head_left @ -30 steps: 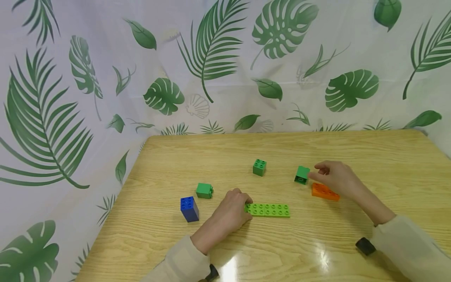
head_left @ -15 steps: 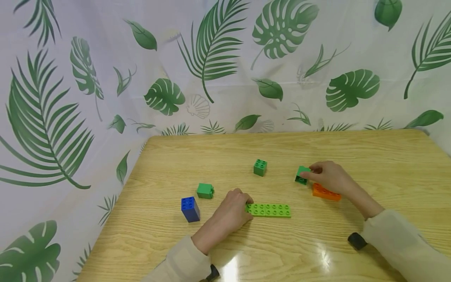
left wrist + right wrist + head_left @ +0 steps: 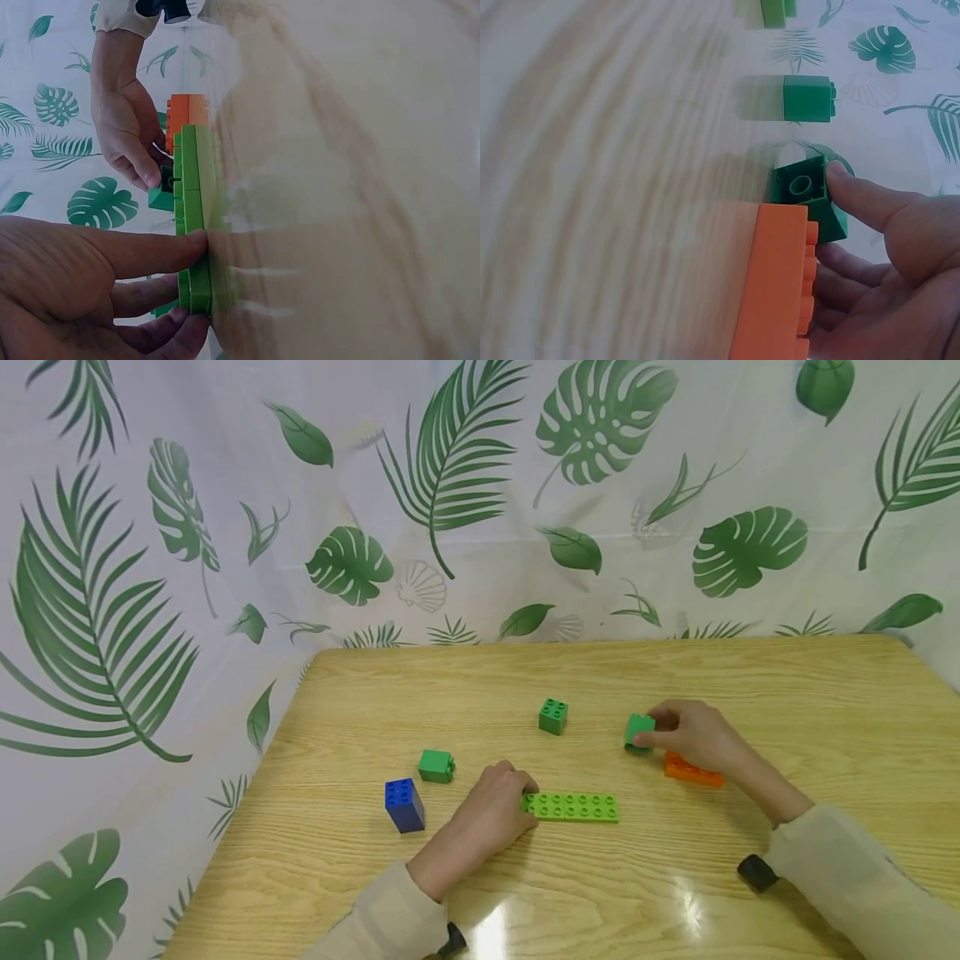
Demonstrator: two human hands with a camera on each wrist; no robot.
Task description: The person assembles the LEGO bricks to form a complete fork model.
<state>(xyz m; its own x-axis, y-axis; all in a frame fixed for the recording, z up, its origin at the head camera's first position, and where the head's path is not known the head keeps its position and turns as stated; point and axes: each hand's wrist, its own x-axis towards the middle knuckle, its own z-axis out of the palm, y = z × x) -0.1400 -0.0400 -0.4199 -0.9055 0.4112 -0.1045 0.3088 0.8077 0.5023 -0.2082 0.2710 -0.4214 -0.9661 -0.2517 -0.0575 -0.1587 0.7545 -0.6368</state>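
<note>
My left hand (image 3: 489, 808) pinches the left end of a lime-green brick strip (image 3: 577, 807), which looks like two studded bricks end to end on the table. In the left wrist view the thumb and fingers are on both sides of the lime-green strip (image 3: 190, 217). A dark green building brick (image 3: 637, 728) is pinched between the thumb and fingers of my right hand (image 3: 701, 737). Tilted on its side, that green brick (image 3: 835, 217) shows its hollow underside in the right wrist view. Just beneath the right hand lies an orange brick (image 3: 692, 772), partly covered by it.
Another green brick (image 3: 553, 717) stands studs-up farther back on the wooden table (image 3: 450, 693). To the left, a green brick (image 3: 435, 766) lies on its side near a tall blue brick (image 3: 405, 807). A leaf-patterned cloth (image 3: 480, 510) hangs behind the table.
My right hand has moved left to the green brick, taken hold of it between thumb and fingers, and tilted it slightly. The left hand keeps its hold on the lime-green strip.
</note>
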